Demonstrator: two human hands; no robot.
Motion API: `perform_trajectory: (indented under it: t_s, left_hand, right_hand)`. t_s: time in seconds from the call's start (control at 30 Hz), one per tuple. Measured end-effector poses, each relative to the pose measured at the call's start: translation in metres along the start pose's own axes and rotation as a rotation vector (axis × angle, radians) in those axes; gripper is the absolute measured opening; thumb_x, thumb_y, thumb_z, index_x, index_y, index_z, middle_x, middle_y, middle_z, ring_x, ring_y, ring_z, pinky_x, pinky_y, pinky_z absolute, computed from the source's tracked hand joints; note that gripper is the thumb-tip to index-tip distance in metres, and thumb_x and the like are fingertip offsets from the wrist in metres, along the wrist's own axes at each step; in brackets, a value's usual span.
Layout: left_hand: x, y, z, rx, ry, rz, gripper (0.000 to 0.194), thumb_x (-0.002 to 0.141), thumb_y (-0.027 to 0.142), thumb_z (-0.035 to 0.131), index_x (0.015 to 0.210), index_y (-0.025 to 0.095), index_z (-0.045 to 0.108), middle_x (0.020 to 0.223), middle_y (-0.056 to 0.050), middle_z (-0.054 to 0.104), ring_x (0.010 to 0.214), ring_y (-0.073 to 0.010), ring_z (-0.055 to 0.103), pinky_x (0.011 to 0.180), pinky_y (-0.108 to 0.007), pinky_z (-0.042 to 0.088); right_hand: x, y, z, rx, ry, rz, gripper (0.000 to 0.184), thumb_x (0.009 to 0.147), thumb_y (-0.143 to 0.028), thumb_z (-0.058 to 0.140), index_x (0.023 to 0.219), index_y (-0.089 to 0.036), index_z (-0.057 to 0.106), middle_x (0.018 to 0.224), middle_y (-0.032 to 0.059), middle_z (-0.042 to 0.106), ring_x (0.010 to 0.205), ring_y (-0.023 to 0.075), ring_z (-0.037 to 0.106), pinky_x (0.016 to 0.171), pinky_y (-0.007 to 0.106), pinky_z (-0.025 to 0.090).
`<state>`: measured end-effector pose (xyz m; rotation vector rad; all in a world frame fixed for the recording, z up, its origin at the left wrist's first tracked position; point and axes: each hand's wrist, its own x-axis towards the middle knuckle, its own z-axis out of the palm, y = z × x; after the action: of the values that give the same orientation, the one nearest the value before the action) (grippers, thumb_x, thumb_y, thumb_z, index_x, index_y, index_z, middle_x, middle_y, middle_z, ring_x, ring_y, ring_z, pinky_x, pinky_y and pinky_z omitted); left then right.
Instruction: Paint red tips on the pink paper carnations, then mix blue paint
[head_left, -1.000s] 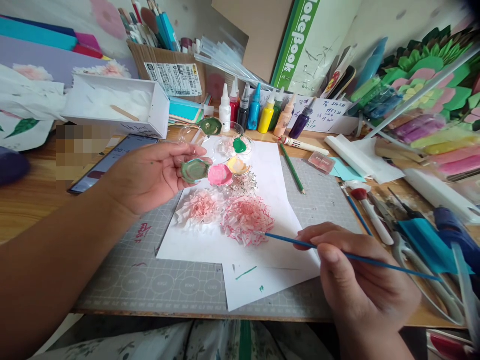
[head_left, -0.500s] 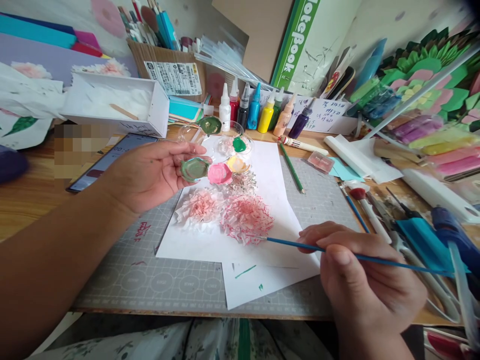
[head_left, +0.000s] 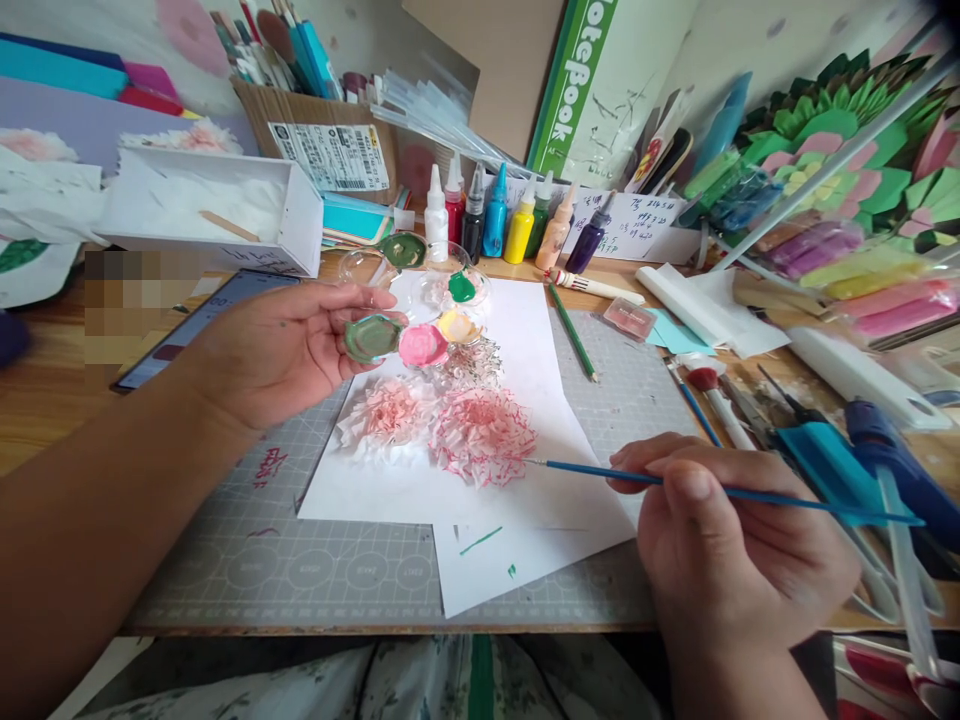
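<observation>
My left hand [head_left: 300, 335] grips the edge of a clear paint palette whose round wells hold olive-green, pink [head_left: 423, 345], cream and bright green paint [head_left: 462, 286]. Between the fingers and thumb of my right hand [head_left: 739, 535] is a thin blue paintbrush [head_left: 592, 471]. Its tip is at the right edge of a ruffled paper flower with red-pink edges [head_left: 486, 435]; I cannot tell whether it touches. Left of that lies a white flower with a pale pink centre [head_left: 390, 415]. A third, dark-flecked flower [head_left: 472, 365] sits partly under the palette. White paper sheets [head_left: 555, 380] lie beneath them.
A grey cutting mat [head_left: 300, 570] covers the table's front. Several paint bottles [head_left: 519, 225] stand behind the palette, beside a white box [head_left: 300, 215]. A green pencil [head_left: 574, 335] lies right of the paper. Brushes and a blue glue gun [head_left: 877, 440] crowd the right side.
The paintbrush tip has shifted from over the lower part of the red-edged flower to its right edge. The whole view has slid slightly left; the left hand still holds the palette.
</observation>
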<state>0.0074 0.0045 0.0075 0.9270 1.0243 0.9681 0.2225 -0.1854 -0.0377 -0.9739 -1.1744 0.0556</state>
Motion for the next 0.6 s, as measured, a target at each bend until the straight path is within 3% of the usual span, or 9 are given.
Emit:
perform_trajectory:
  t_s: [0.33,0.6]
  left_hand:
    - [0.0002,0.0015,-0.0001,0.010,0.003,-0.009,0.017,0.080,0.013,0.061,0.073,0.010,0.076,0.073,-0.006,0.068,0.066,-0.0136,0.062,0.059,-0.025,0.053]
    - [-0.0002,-0.0002,-0.0003,-0.015,-0.022,-0.030,0.013,0.075,0.015,0.065,0.072,0.009,0.076,0.070,-0.007,0.070,0.065,-0.0144,0.064,0.058,-0.024,0.055]
  right_hand:
    - [-0.0012,-0.0003,-0.0015,-0.003,-0.043,0.004,0.010,0.091,-0.011,0.064,0.089,-0.019,0.070,0.069,-0.0006,0.067,0.069,0.0180,0.070,0.065,0.035,0.057]
    - [-0.0037,-0.0021,-0.0005,0.000,-0.078,0.074,0.009,0.090,-0.011,0.064,0.089,-0.018,0.070,0.072,0.0017,0.069,0.074,0.0204,0.072,0.061,0.034,0.056]
